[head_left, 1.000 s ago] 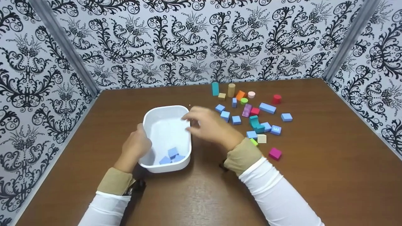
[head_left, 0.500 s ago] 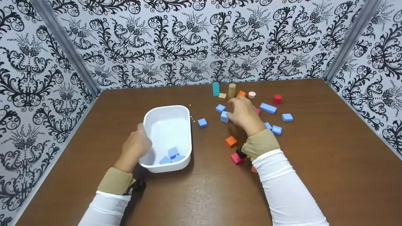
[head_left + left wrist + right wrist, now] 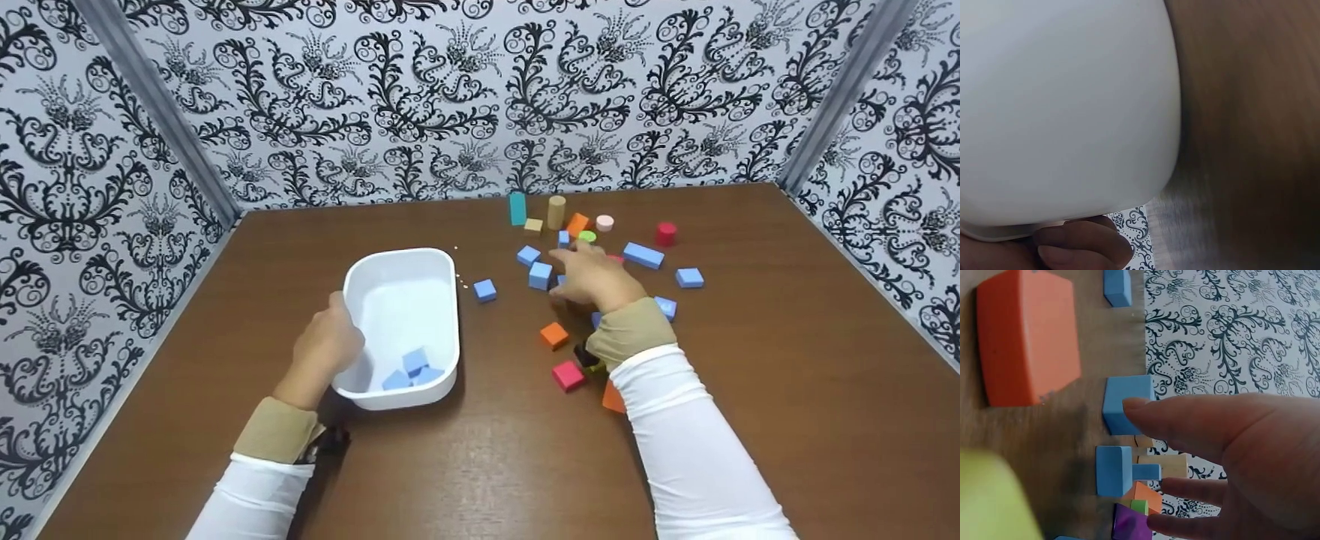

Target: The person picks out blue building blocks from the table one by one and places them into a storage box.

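white tub [image 3: 1067, 112] fills left | left hand [image 3: 1075, 246] grips its edge | brown tabletop [image 3: 1258, 101] right, blurred | patterned wall [image 3: 1137, 233] below

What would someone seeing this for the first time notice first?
Probably the white, rounded-rectangular, plastic-looking container, gripped at its left side by the left hand, with pale blue blocks in its near end. Next, scattered multicoloured blocks right of it, with the right hand among them. Behind the brown, wooden-looking table stands a white wall with black floral scrolls.
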A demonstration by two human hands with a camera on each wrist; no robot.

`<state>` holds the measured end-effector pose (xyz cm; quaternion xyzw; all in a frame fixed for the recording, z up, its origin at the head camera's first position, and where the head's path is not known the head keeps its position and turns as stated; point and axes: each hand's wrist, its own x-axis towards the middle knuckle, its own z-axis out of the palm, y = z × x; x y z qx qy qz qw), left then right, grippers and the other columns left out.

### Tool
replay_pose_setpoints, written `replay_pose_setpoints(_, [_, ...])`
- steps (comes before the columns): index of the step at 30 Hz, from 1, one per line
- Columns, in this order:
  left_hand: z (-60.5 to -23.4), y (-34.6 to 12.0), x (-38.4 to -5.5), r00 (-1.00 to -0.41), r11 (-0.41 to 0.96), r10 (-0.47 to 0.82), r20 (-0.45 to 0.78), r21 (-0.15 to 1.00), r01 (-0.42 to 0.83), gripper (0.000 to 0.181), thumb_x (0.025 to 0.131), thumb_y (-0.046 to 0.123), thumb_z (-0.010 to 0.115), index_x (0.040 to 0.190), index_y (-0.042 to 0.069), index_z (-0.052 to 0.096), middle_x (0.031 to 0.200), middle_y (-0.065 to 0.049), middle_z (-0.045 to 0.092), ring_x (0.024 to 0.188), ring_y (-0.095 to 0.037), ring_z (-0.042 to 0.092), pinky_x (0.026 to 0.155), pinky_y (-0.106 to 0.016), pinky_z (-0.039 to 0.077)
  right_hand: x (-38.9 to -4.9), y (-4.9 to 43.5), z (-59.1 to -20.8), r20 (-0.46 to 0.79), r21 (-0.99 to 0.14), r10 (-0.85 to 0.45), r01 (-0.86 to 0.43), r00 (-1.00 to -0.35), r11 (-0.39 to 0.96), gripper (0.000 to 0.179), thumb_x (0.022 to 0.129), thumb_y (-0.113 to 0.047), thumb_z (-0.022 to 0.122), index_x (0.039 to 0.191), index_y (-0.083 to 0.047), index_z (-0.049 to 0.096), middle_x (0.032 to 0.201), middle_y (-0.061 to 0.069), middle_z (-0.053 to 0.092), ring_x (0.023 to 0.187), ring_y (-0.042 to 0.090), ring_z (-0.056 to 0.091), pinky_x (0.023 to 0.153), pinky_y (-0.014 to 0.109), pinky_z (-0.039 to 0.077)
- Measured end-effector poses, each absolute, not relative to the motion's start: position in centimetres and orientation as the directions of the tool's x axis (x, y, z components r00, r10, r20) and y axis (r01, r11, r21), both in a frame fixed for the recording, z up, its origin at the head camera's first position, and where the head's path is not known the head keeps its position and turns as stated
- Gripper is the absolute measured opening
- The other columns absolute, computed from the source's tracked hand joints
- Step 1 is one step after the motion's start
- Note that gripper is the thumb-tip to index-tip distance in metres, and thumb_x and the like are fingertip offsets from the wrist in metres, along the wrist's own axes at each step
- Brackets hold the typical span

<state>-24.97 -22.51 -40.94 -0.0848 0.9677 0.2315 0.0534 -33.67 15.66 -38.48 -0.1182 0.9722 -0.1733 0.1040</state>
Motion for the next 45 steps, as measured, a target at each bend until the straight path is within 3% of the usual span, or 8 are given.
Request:
replay_pose_setpoints(11, [-41.0,-22.5,-25.0,-0.984,0.876,-0.131,-0.121,0.450,-0.172,0.063,0.100,0.008,0.043,0.157,-0.011,0.024,0.129,-0.038,0.062,0.109,-0.047,0.066,0.088,-0.061,0.053,-33.7,15.1,-39.8,-0.095,-0.296,-0.302,-0.263,-0.949,0.918,0.058,0.096,-0.018,0.075,0.149,-0.002,0.058,0.148,0.026,0.057,0.135,0.042,0.055,0.111,0.058,0.045])
replay_pose_setpoints(20, [-40.9,-22.4,-24.9,-0.984,0.868,-0.126,-0.124,0.467,-0.170,0.065,0.100,0.006,0.044,0.159,-0.011,0.022,0.128,-0.038,0.063,0.105,-0.044,0.067,0.082,-0.058,0.054,-33.8,13.8,-40.1,0.015,-0.324,-0.314,-0.301,-0.949,0.897,0.046,0.096,-0.020,0.077,0.139,-0.005,0.068,0.135,0.021,0.068,0.124,0.038,0.063,0.107,0.054,0.049])
replay_pose_setpoints(31, [-40.8,-22.3,-24.9,-0.984,0.873,-0.138,-0.114,0.455,-0.175,0.064,0.100,0.007,0.045,0.158,-0.010,0.025,0.129,-0.038,0.063,0.107,-0.047,0.067,0.085,-0.060,0.054,-33.6,12.6,-40.1,0.017,-0.268,-0.311,-0.304,-0.950,0.914,0.036,0.094,-0.025,0.082,0.118,-0.001,0.073,0.110,0.017,0.073,0.100,0.035,0.065,0.093,0.050,0.055])
replay_pose_setpoints(37, [-41.0,-22.5,-25.0,-0.983,0.874,-0.141,-0.117,0.452,-0.179,0.063,0.099,0.008,0.046,0.157,-0.010,0.026,0.129,-0.038,0.062,0.107,-0.047,0.067,0.084,-0.059,0.053,-33.5,12.4,-39.3,0.016,-0.320,-0.298,-0.288,-0.954,0.903,0.037,0.095,-0.024,0.080,0.126,-0.003,0.073,0.116,0.016,0.074,0.101,0.034,0.064,0.096,0.049,0.054])
replay_pose_setpoints(45, [-41.0,-22.8,-25.0,-0.984,0.872,-0.133,-0.118,0.458,-0.173,0.065,0.099,0.008,0.042,0.158,-0.010,0.023,0.128,-0.037,0.063,0.106,-0.045,0.067,0.082,-0.057,0.053,-32.4,11.9,-37.0,0.157,-0.383,-0.341,-0.375,-0.927,0.844,0.043,0.096,-0.015,0.077,0.138,-0.009,0.071,0.133,0.014,0.072,0.119,0.035,0.067,0.104,0.052,0.051])
